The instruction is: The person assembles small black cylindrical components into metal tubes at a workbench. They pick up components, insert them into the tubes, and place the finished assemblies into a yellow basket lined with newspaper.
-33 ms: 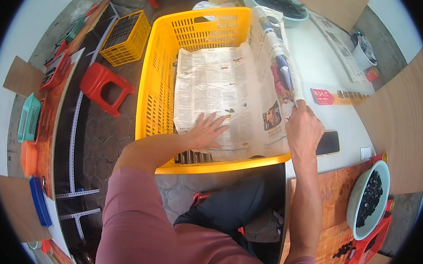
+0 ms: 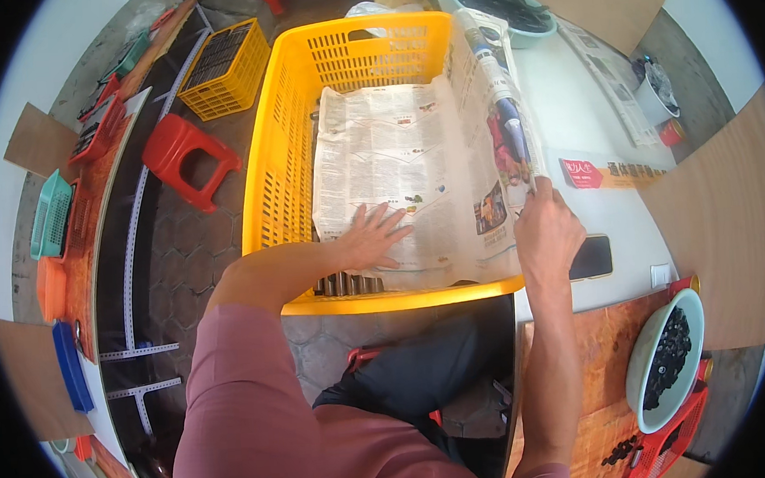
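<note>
A large yellow plastic crate (image 2: 265,176) with slotted walls stands in front of me. Printed newspaper (image 2: 386,151) covers its inside, rising over the right wall and folding across that rim. My left hand (image 2: 371,238) lies flat on the paper with fingers spread. At the right rim, my right hand (image 2: 550,229) is closed on the newspaper's edge. Dark metallic tube-like pieces (image 2: 348,284) show at the crate's near left corner, under the paper; most of what lies beneath is hidden.
On the right are a white table (image 2: 558,97) with a phone (image 2: 592,258), a bowl of black parts (image 2: 508,8), and a nearer bowl (image 2: 641,381) of small black pieces. A red stool (image 2: 189,159) and smaller yellow crate (image 2: 225,69) stand left, beside a shelf with baskets (image 2: 51,215).
</note>
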The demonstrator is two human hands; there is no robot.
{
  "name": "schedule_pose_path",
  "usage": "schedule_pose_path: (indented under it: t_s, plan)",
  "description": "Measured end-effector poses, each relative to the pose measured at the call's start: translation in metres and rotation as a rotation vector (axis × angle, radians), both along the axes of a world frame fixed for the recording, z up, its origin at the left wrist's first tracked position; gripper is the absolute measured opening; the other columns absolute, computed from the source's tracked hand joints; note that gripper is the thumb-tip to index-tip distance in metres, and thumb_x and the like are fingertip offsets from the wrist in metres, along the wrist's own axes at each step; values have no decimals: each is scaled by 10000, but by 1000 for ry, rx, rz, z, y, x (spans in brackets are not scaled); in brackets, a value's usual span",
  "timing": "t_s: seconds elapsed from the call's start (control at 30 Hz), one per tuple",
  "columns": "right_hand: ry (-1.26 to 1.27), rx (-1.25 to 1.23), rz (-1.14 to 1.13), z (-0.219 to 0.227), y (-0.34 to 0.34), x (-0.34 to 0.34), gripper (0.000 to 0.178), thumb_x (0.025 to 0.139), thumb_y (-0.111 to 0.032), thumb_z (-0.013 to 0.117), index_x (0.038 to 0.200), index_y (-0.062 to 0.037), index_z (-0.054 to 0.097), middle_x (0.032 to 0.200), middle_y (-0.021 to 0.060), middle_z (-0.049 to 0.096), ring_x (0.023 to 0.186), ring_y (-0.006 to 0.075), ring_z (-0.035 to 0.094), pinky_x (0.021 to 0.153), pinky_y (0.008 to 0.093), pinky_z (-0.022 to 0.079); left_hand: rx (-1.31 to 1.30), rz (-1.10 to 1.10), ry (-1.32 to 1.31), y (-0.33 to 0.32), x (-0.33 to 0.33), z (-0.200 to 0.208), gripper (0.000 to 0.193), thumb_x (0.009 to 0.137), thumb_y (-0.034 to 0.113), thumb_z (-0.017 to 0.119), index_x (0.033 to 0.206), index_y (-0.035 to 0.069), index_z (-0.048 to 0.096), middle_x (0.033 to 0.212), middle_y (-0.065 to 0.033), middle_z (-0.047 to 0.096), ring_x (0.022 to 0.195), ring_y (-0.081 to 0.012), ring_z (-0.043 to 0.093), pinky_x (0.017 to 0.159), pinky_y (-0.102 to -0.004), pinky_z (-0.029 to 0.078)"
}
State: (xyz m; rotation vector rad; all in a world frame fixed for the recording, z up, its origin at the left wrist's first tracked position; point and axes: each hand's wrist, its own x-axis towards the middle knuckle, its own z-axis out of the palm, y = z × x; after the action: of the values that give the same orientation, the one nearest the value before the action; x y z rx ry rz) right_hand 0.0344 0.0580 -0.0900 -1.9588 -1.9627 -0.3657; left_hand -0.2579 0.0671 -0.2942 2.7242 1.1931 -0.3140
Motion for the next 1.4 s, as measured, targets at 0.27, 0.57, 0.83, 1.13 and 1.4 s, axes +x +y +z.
schedule_pose_path:
  t_s: [0.27, 0.57, 0.83, 1.13, 1.4]
  plan:
    - [-329, -114, 381, -23, -4, -9, 432, 915, -134, 563, 1317, 8, 632, 1554, 133, 459, 1482, 331, 366, 1207, 489, 301, 79, 20, -31, -8, 9, -14, 902, 943, 687, 519, 1616, 145, 262, 1684, -224, 128, 1498, -538, 179, 1098, -772, 240]
    - [-107, -215, 377, -39, 4, 6, 454, 874, 22, 608, 1326, 68, 607, 1627, 89, 353, 1427, 402, 416, 1154, 451, 400, 29, -236, 70, -2, -31, 2, 948, 887, 720, 566, 1620, 198, 266, 1698, -168, 131, 1507, -519, 165, 1070, -775, 282]
    - [-168, -184, 300, -39, -4, -5, 374, 913, -64, 599, 1261, 54, 667, 1619, 91, 379, 1420, 423, 424, 1124, 503, 418, 1, -161, 105, -11, -37, 0, 927, 912, 730, 510, 1626, 205, 239, 1697, -165, 127, 1508, -513, 169, 1096, -773, 256]
    - [-138, -107, 327, -42, -3, -2, 330, 889, -71, 607, 1178, 36, 726, 1555, 129, 471, 1423, 423, 428, 1125, 519, 412, 188, 115, -258, 80, 17, -6, 703, 1025, 537, 482, 1581, 136, 326, 1631, -163, 301, 1468, -377, 325, 1176, -578, 265]
    - [-21, -103, 364, -43, -8, 1, 326, 868, -61, 622, 1160, 58, 705, 1493, 153, 527, 1410, 429, 439, 1130, 521, 402, 169, 295, -270, 157, 96, -34, 763, 1027, 577, 433, 1604, 111, 257, 1678, -132, 217, 1547, -341, 201, 1210, -619, 192]
